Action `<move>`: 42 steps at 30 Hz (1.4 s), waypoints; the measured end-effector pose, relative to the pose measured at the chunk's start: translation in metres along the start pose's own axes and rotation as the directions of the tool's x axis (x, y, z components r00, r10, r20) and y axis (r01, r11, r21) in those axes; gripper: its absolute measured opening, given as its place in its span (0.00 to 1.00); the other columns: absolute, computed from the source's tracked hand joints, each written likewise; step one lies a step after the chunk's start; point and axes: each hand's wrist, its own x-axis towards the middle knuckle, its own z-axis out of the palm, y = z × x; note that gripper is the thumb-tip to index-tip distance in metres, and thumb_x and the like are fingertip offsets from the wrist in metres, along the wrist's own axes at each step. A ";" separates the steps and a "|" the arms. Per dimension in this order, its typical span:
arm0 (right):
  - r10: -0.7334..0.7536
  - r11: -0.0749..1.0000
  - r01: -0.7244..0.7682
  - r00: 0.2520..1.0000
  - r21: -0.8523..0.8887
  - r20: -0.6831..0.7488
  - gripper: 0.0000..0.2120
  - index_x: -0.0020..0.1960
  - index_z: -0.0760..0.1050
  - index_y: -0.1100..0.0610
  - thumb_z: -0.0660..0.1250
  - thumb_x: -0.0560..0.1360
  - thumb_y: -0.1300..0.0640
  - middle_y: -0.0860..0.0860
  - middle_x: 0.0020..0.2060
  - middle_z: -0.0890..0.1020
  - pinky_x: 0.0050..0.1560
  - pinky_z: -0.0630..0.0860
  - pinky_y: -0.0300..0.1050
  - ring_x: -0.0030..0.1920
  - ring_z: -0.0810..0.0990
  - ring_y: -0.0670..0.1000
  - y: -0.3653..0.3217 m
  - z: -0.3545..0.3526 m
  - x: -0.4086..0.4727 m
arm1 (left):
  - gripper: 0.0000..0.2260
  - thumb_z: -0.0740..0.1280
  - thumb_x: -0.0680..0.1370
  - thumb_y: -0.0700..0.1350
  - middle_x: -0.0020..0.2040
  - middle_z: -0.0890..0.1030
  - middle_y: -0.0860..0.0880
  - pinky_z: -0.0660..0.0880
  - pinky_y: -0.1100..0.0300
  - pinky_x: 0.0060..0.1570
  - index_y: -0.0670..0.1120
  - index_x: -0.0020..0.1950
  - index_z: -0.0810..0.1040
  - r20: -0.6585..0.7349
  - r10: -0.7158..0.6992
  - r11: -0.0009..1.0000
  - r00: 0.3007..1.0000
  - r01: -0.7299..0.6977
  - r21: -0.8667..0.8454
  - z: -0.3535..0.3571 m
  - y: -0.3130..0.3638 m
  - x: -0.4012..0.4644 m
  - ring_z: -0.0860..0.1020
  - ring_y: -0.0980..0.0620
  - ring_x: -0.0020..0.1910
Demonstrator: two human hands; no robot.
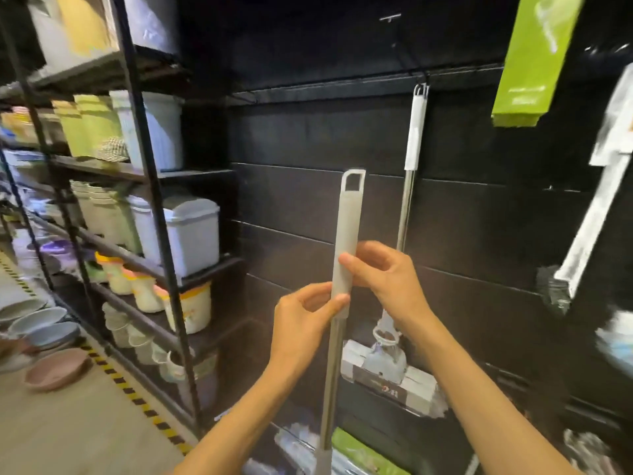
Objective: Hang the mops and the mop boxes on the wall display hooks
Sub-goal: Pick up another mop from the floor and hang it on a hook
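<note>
A: What is being held?

B: A mop (346, 255), upright in front of the dark wall. Its upper part is a flat, pale grey sleeve with a matte look, ending in a rounded rectangular hanging loop; below the sleeve runs a slim, shiny metal pole.

A: And the hands?

B: The left hand (301, 323) pinches the bottom of the grey sleeve between thumb and curled fingers. The right hand (383, 272) grips the sleeve a little higher, thumb across its front and fingers wrapped behind. Both are closed on the handle.

A: Is the loop on anything?

B: No, it stands free, below and to the left of the black rail (342, 89) that runs across the wall.

A: What hangs there already?

B: A second mop (415, 132), white-gripped with a chrome pole, hangs from a hook by a wire loop; its flat head sits low, behind the right forearm. Further right hangs a glossy green box (531, 60), and beside it a long white package, blurred.

A: To the left?

B: A black metal-frame shelf (150, 186) with ribbed plastic bins in pastel green, blue and cream, and shallow round basins (56, 370) on the floor.
</note>
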 end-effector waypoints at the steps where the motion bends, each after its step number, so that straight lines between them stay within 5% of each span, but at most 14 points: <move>1: -0.005 1.000 0.005 0.999 -0.008 -0.033 0.10 0.58 0.86 0.57 0.76 0.79 0.55 0.49 0.51 0.89 0.49 0.86 0.44 0.52 0.89 0.52 0.000 0.002 0.009 | 0.14 0.78 0.76 0.51 0.52 0.89 0.55 0.83 0.48 0.59 0.49 0.60 0.87 0.032 0.008 1.000 0.999 -0.007 -0.017 -0.001 -0.001 0.015 0.87 0.57 0.53; 6: -0.019 0.999 0.011 0.987 -0.051 -0.159 0.09 0.57 0.85 0.59 0.76 0.78 0.57 0.53 0.50 0.89 0.47 0.86 0.44 0.52 0.88 0.55 0.002 0.001 0.054 | 0.10 0.78 0.76 0.49 0.49 0.89 0.56 0.83 0.47 0.59 0.51 0.57 0.88 0.152 0.033 0.996 0.988 -0.020 -0.088 0.007 -0.007 0.079 0.87 0.57 0.52; 16: -0.117 0.971 0.058 0.961 -0.231 -0.251 0.06 0.55 0.85 0.50 0.75 0.78 0.52 0.41 0.46 0.88 0.44 0.85 0.39 0.51 0.88 0.45 0.005 -0.037 0.141 | 0.09 0.76 0.78 0.50 0.51 0.89 0.55 0.83 0.45 0.58 0.53 0.58 0.88 0.300 0.133 0.980 0.945 -0.080 -0.185 0.052 -0.008 0.187 0.87 0.56 0.53; 23: -0.233 0.938 0.140 0.932 -0.318 -0.277 0.15 0.61 0.84 0.55 0.75 0.79 0.48 0.48 0.54 0.87 0.49 0.87 0.46 0.54 0.87 0.49 -0.007 -0.056 0.211 | 0.07 0.75 0.79 0.48 0.50 0.89 0.56 0.86 0.51 0.52 0.54 0.56 0.87 0.267 0.209 0.949 0.941 -0.129 -0.287 0.076 0.016 0.249 0.87 0.56 0.52; 32: -0.361 0.902 0.267 0.897 -0.338 -0.254 0.08 0.55 0.84 0.53 0.74 0.80 0.50 0.48 0.50 0.87 0.43 0.85 0.40 0.51 0.88 0.45 -0.041 -0.073 0.281 | 0.11 0.75 0.79 0.50 0.50 0.89 0.52 0.86 0.55 0.50 0.48 0.60 0.87 0.247 0.294 0.912 0.923 -0.193 -0.361 0.097 0.053 0.319 0.87 0.55 0.53; 42: -0.320 0.899 0.186 0.897 -0.395 -0.305 0.10 0.58 0.84 0.52 0.73 0.80 0.48 0.48 0.52 0.86 0.42 0.84 0.37 0.51 0.87 0.45 -0.010 -0.098 0.319 | 0.08 0.75 0.79 0.51 0.48 0.89 0.56 0.83 0.64 0.45 0.53 0.58 0.86 0.264 0.249 0.924 0.932 -0.147 -0.352 0.130 0.032 0.356 0.86 0.59 0.50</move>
